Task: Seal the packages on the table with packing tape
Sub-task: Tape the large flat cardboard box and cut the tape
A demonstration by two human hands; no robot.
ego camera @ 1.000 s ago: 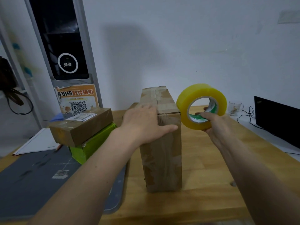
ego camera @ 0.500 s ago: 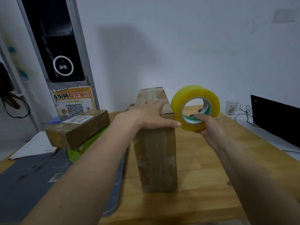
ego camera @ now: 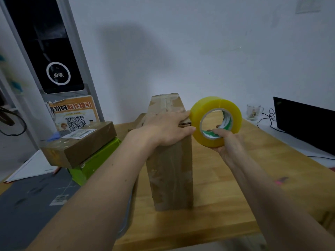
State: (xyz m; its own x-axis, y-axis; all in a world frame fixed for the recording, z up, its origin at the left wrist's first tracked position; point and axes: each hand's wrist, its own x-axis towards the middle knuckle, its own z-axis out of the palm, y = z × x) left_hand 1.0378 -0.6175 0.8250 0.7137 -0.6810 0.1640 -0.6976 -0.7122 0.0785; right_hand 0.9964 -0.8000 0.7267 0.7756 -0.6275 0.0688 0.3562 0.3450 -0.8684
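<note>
On wooden table (ego camera: 235,187): tall cardboard package (ego camera: 170,171), upright, centre. Left hand (ego camera: 168,129) flat on its top, grip wide, holding nothing. Right hand (ego camera: 228,144), grip closed through core of yellow tape roll (ego camera: 216,121), roll touching package's top right edge.

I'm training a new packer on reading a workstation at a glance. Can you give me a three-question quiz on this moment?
1. True or false: the left hand rests on top of the upright cardboard box.
2. Which hand holds the yellow tape roll: A left, B right, C neither?
3. What does the flat brown package lie on?

Key: 1 true. 2 B, the right hand, with fingers through the core. 3 The green box.
</note>
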